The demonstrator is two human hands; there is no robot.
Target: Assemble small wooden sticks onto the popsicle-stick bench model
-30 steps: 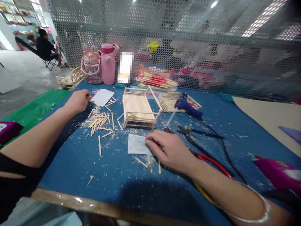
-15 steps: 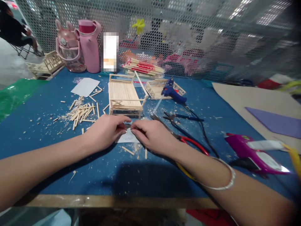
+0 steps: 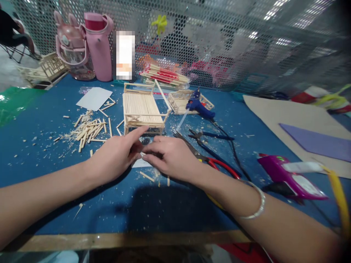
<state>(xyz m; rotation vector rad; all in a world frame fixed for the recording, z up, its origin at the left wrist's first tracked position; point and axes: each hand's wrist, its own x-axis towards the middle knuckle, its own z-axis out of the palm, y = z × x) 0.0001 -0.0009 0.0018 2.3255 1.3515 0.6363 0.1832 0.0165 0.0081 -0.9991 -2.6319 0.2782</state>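
My left hand and my right hand meet over a small white paper on the blue table. The left thumb is pinched against curled fingers, while its index finger stretches toward the model. The right thumb and fingertips are closed in a pinch beside the left ones. What lies between the fingertips is too small and hidden to make out. Just beyond the hands stands a small slatted bed-like model built of wooden sticks. Cut stick pieces lie in a pile left of it.
Diagonal-cutting pliers and red-handled pliers lie beside my right forearm. A blue glue gun with a cord leans on another stick model. A purple device is at right. Pink bottles stand at the back left.
Both hands have shifted slightly left and come closer together. The left index finger is now stretched out further. The whole view has swung a little.
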